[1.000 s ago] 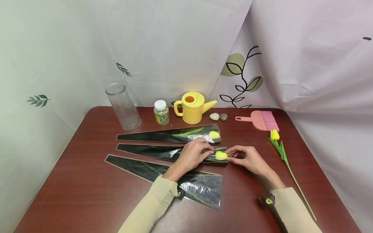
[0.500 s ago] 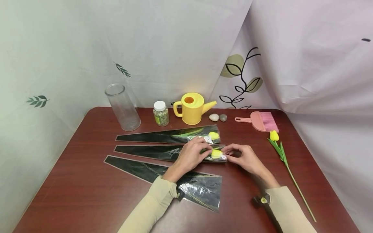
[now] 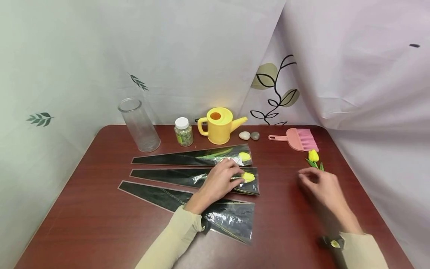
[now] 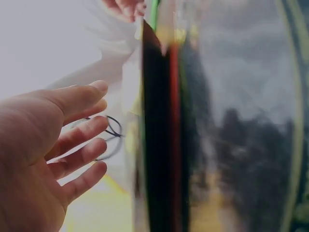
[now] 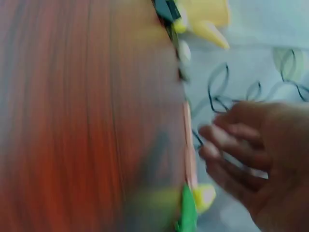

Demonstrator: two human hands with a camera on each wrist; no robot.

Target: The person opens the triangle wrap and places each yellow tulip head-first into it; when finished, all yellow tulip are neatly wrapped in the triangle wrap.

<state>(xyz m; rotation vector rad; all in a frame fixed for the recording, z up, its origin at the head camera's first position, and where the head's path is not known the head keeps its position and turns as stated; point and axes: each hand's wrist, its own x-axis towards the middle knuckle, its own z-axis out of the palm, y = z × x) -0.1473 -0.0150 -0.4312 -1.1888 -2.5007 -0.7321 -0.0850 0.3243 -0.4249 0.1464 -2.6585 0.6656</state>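
While an empty sleeve (image 3: 215, 215) lies nearest on the desk (image 3: 84, 209), the left hand (image 3: 220, 181) presses flat fingers on the middle sleeve (image 3: 188, 176), its tulip (image 3: 248, 176) inside. Farther right, the right hand (image 3: 320, 186), loosely open and empty, nears the loose tulip (image 3: 313, 155); gripping its stem seems next.

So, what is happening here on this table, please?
A person is packing yellow tulips into black-and-clear cone sleeves. The left hand rests on the middle sleeve, which has a tulip head inside. The right hand hangs open above the table, close to a loose tulip that lies unwrapped near a pink brush. The far sleeve is filled; the near sleeve looks empty. A glass vase and yellow watering can stand behind.
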